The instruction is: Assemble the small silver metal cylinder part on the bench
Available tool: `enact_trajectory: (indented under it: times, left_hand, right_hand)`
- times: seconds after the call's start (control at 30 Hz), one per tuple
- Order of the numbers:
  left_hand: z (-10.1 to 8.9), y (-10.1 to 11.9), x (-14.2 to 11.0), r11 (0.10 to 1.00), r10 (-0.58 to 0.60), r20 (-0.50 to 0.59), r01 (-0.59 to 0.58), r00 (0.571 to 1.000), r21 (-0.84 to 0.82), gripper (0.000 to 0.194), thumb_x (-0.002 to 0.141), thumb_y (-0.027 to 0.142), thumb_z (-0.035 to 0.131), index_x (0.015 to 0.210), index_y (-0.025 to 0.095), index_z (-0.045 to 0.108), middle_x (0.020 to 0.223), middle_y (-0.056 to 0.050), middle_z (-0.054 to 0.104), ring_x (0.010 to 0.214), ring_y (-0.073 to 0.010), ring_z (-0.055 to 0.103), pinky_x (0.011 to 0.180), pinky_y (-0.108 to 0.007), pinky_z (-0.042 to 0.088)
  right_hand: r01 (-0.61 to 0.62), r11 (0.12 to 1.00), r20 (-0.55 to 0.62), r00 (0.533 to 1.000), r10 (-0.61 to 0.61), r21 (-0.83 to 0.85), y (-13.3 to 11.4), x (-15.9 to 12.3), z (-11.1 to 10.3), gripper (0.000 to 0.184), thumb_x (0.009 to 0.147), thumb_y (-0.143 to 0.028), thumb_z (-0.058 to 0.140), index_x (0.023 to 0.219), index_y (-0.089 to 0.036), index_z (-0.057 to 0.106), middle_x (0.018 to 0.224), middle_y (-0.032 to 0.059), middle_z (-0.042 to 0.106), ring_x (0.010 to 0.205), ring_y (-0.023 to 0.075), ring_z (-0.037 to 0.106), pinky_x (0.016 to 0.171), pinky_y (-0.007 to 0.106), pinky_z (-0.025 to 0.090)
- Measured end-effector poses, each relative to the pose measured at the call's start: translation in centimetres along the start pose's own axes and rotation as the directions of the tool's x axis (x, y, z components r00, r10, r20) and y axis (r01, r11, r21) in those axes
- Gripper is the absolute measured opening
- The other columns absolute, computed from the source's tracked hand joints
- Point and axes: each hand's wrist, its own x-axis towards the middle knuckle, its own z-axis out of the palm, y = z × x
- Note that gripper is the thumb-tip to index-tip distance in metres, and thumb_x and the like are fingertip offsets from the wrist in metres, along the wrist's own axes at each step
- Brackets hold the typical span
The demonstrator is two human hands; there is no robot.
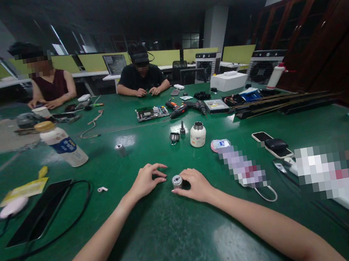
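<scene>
My right hand has its thumb in front of a small silver metal cylinder and its fingers behind, gripping it upright on the green table. The top of the cylinder shows a round ring and dark dots. Just to the left, my left hand is empty, its fingers curved and apart, pointing toward the cylinder without touching it. A similar metal cylinder stands alone farther up the table. Beyond my hands are a white flask without a lid, a dark metal cup-like piece and a small dark bit-like part.
To the left are a drink bottle, a black tablet with a cable and an earbud. To the right lie phones and white cords. A circuit board and power drill lie farther back. Co-workers sit across.
</scene>
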Motion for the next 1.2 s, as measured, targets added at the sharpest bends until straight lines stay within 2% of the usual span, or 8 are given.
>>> enact_trajectory:
  times: [0.13,0.23,0.4,0.63,0.87,1.03,1.13,1.2]
  left_hand:
    - [-0.5,1.6,-0.1,1.000,-0.006,-0.119,0.005,0.993,-0.010,0.029,0.077,0.031,0.069,0.104,0.024,0.062,0.085,0.001,0.077,0.092,-0.0238,0.066,0.089,-0.039,0.037]
    - [-0.8,3.6,-0.6,0.995,0.064,-0.205,-0.079,0.977,-0.062,0.028,0.080,0.035,0.067,0.105,0.024,0.062,0.088,0.001,0.077,0.093,-0.0223,0.064,0.089,-0.038,0.038]
    - [-0.5,6.0,-1.3,0.990,0.139,-0.132,-0.143,0.981,-0.019,0.026,0.082,0.032,0.065,0.107,0.026,0.064,0.089,0.001,0.077,0.096,-0.0235,0.060,0.091,-0.040,0.035]
    - [0.4,6.3,-1.5,0.992,0.125,-0.129,-0.126,0.984,-0.001,0.018,0.082,0.030,0.064,0.100,0.027,0.067,0.096,0.001,0.075,0.097,-0.0233,0.058,0.088,-0.039,0.037]
    - [-0.1,6.3,-1.6,0.996,0.054,-0.248,-0.035,0.967,0.081,0.031,0.078,0.045,0.068,0.101,0.024,0.064,0.064,0.003,0.066,0.077,-0.0220,0.060,0.081,-0.036,0.037]
    - [-0.3,6.1,-1.6,0.984,0.174,-0.130,-0.177,0.976,-0.008,0.040,0.084,0.035,0.062,0.122,0.026,0.053,0.100,-0.001,0.074,0.105,-0.0235,0.058,0.092,-0.038,0.034]
    - [0.1,6.1,-1.6,0.982,0.182,-0.075,-0.184,0.981,-0.029,0.039,0.085,0.026,0.061,0.123,0.028,0.052,0.097,0.002,0.075,0.103,-0.0218,0.060,0.095,-0.038,0.031]
    - [0.3,6.2,-1.6,0.987,0.160,-0.096,-0.162,0.982,-0.011,0.039,0.083,0.027,0.064,0.120,0.027,0.054,0.089,0.002,0.076,0.100,-0.0224,0.061,0.093,-0.039,0.032]
  right_hand:
    - [-0.006,1.000,-0.010,1.000,0.007,0.008,0.0,0.0,0.1,0.035,0.080,-0.053,0.066,0.084,-0.019,0.061,0.086,0.0042,0.065,0.081,0.0178,0.058,0.074,0.030,0.040]
    - [-0.007,1.000,-0.009,1.000,0.007,0.016,0.1,0.0,0.1,0.035,0.081,-0.053,0.065,0.086,-0.019,0.062,0.086,0.0042,0.065,0.081,0.0182,0.058,0.074,0.030,0.040]
    - [0.000,1.000,0.007,1.000,-0.001,0.018,0.2,0.0,0.2,0.035,0.082,-0.052,0.065,0.091,-0.018,0.064,0.088,0.0048,0.066,0.085,0.0187,0.059,0.076,0.030,0.041]
    - [-0.005,1.000,0.007,1.000,0.005,0.010,0.2,-0.1,0.2,0.034,0.081,-0.052,0.066,0.091,-0.019,0.064,0.088,0.0043,0.065,0.085,0.0184,0.059,0.076,0.031,0.041]
    - [-0.020,1.000,0.008,1.000,0.020,0.008,0.1,-0.1,0.2,0.035,0.081,-0.052,0.066,0.091,-0.019,0.063,0.085,0.0036,0.064,0.082,0.0180,0.057,0.074,0.030,0.040]
    - [-0.010,1.000,0.001,1.000,0.010,-0.007,0.1,-0.1,0.3,0.035,0.081,-0.052,0.065,0.092,-0.019,0.064,0.087,0.0041,0.064,0.084,0.0187,0.057,0.075,0.031,0.040]
    - [-0.003,1.000,-0.006,1.000,0.003,0.005,0.2,-0.1,0.5,0.036,0.081,-0.051,0.066,0.097,-0.018,0.065,0.090,0.0045,0.065,0.087,0.0190,0.058,0.077,0.031,0.041]
    - [-0.001,1.000,-0.004,1.000,0.001,0.008,0.3,-0.1,0.5,0.036,0.081,-0.051,0.067,0.096,-0.018,0.064,0.090,0.0045,0.065,0.087,0.0189,0.058,0.077,0.031,0.041]
